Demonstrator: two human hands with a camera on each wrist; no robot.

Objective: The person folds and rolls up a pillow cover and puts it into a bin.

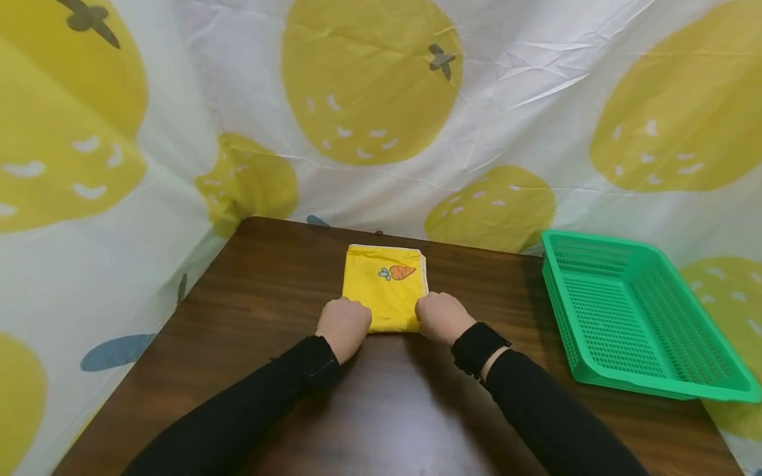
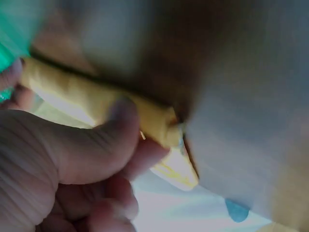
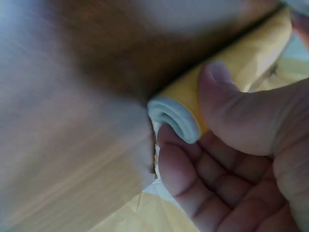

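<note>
A yellow folded cloth with a carrot print lies on the brown table in front of me. My left hand pinches its near left corner, and my right hand pinches the near right one. In the left wrist view, the thumb presses on top of the cloth's near edge, with fingers curled beneath. The right wrist view shows the white inner layers curving round at the end of that edge, held between thumb and fingers.
A green plastic basket with mesh walls stands at the right of the wooden table. Behind and to the left hangs a white curtain with yellow fruit prints, meeting the table's far and left edges.
</note>
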